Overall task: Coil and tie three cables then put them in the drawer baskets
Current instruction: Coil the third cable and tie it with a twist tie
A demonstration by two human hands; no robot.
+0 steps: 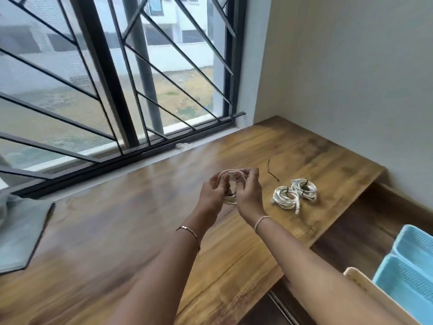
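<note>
A barred window (117, 78) runs along the far edge of a wooden surface (117, 231), with two blue mesh baskets (410, 266) at the near right. Above the middle of the surface, the left hand (212, 193) and right hand (248, 195) curl their fingers around a looped white cable (228, 201), holding it between them. To the right, the near tied coil (284, 199) touches the far tied coil (304, 188). A loose black tie (271, 174) lies just beyond them.

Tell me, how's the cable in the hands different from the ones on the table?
The held cable is between the left hand and right hand; the tied coils lie on the wooden table. The tied coils wear dark ties; the held cable shows none. All are white loops.
</note>
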